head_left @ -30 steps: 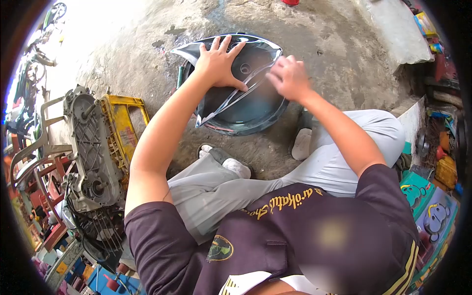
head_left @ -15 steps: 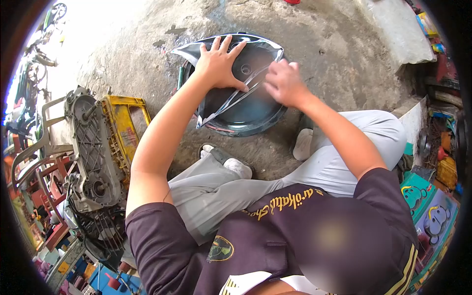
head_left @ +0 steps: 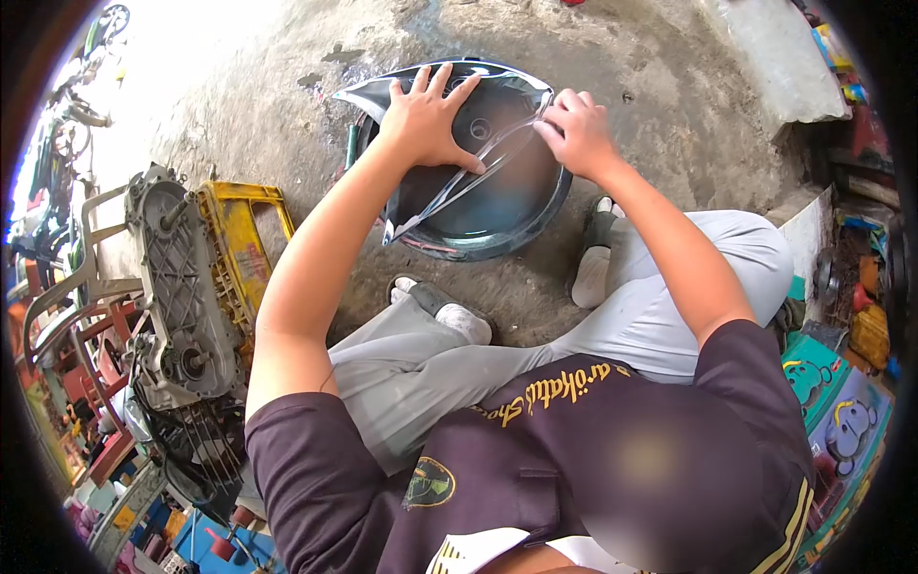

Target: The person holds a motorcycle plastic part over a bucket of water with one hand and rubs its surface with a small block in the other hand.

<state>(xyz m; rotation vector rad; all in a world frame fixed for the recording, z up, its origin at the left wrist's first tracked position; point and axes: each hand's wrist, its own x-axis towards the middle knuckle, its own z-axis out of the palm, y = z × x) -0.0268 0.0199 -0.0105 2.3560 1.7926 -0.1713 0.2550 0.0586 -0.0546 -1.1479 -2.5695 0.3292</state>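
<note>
A: Where's the cover?
B: Cover (head_left: 502, 105) is over the basin (head_left: 469, 253), roughly centre-top of view. Looks clear, pointed at its corners, bright along the edges. Basin is round and dark, on the floor (head_left: 669, 124) in front of the person. Liquid in it? Can't tell.
A: Left hand?
B: Left hand (head_left: 424, 120) is palm down on the cover, fingers fanned toward the far edge, thumb out toward the near one. Digits well apart, not wrapped around anything.
A: Right hand?
B: Right hand (head_left: 580, 134) is at the cover's right corner. Fingers curled, tips by the edge. Pinching it or only touching: can't tell, the tips hide the contact.
A: Around them?
B: Thin green rod (head_left: 352, 145) just left of the basin. Further left, yellow crate (head_left: 247, 239), with a metal casing (head_left: 182, 287) standing just beside it. Pale slab (head_left: 784, 67) far right, well apart from the basin.
A: Near the person?
B: Grey trousers (head_left: 449, 373), knees bent, feet either side of the basin's near edge. Printed boxes (head_left: 851, 430) lower right. Clutter at the frame edges, too small to name.
</note>
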